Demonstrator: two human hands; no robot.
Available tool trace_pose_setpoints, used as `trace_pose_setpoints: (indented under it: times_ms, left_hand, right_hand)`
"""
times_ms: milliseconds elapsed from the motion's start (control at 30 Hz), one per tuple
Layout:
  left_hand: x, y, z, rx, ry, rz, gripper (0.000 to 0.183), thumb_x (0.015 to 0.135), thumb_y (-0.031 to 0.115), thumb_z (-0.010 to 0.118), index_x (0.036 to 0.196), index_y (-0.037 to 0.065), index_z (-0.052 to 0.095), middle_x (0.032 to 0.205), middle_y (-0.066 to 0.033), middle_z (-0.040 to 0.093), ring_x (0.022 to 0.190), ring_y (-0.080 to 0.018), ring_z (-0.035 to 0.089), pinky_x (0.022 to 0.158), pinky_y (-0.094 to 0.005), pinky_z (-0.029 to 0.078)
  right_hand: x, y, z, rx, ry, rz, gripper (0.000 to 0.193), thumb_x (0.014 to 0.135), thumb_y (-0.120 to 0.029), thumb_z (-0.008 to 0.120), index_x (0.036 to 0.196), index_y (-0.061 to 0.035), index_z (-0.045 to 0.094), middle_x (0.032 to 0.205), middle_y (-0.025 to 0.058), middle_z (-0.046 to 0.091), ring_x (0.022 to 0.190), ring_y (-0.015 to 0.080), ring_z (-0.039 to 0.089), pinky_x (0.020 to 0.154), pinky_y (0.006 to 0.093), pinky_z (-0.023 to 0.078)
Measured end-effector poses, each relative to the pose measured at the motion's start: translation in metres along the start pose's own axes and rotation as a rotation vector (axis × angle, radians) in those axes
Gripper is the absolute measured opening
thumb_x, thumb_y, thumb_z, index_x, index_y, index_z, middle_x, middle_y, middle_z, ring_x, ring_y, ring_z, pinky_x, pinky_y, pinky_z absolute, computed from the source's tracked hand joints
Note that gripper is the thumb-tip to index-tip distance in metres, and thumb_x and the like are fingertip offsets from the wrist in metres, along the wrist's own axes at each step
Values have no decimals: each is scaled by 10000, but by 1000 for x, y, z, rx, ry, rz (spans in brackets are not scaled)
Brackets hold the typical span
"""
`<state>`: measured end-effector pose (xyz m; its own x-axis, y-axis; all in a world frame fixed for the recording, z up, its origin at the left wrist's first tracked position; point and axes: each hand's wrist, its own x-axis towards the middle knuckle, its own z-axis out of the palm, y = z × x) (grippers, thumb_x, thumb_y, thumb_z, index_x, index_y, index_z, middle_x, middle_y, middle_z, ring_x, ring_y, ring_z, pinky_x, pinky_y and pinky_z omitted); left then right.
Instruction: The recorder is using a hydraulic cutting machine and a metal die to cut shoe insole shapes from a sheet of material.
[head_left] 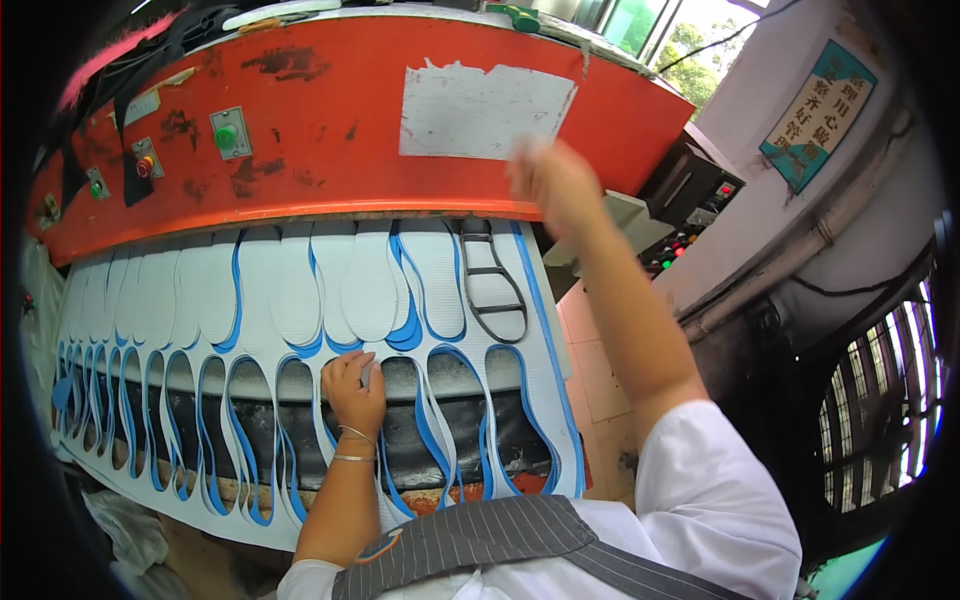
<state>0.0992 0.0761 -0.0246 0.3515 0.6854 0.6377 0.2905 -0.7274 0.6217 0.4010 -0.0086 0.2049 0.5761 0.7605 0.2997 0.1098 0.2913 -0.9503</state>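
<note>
My left hand (354, 392) rests on the white, blue-backed foam sheet (350, 352), at a strip between two rows of sole-shaped places. Its fingers are curled, and what they hold, if anything, I cannot make out. In the upper row lie several cut soles (368, 290), white on top with blue edges showing. A dark metal sole-shaped cutting die (495, 285) lies on the sheet at the right end of that row. My right hand (556, 185) is raised in front of the red machine, apart from the sheet; motion blurs its fingers.
The red machine beam (330, 130) spans the far side, with a green push button (226, 137) and a red one (145, 166) at left. A dark control box (695, 185) stands at right. Black bed surface (300, 430) shows through the sole-shaped holes nearer me.
</note>
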Motion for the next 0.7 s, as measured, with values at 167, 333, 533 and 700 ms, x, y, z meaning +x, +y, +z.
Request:
trace_pose_setpoints:
  times_ms: [167,333,533,700]
  left_hand:
    - [24,58,27,-232,-236,265,216,719,110,683,930,66,662,1029,-116,622,980,-298,562,834,-400,430]
    - [19,84,83,-286,-462,405,334,756,167,675,1072,66,635,1172,-119,595,1093,-311,549,926,-416,419]
    - [1,89,97,-39,-536,469,405,826,270,603,1180,73,609,1262,-118,568,1189,-317,505,992,-432,383]
    - [3,98,91,-62,-559,470,384,817,247,609,1154,64,620,1232,-111,584,1167,-318,518,980,-427,390]
  right_hand:
    - [-145,108,-46,-1116,-359,-29,294,790,-240,705,981,-20,669,971,139,635,957,322,582,834,385,468]
    - [-162,144,-45,-1120,-234,-273,164,688,-72,721,831,-40,647,846,108,602,886,307,561,780,370,463]
    - [-159,146,-54,-1058,-162,-284,147,691,-60,724,811,-50,640,788,97,575,817,293,543,730,366,457]
    - [-106,13,-50,-815,-23,-174,135,838,-129,671,892,-12,633,812,52,617,741,133,589,683,264,461]
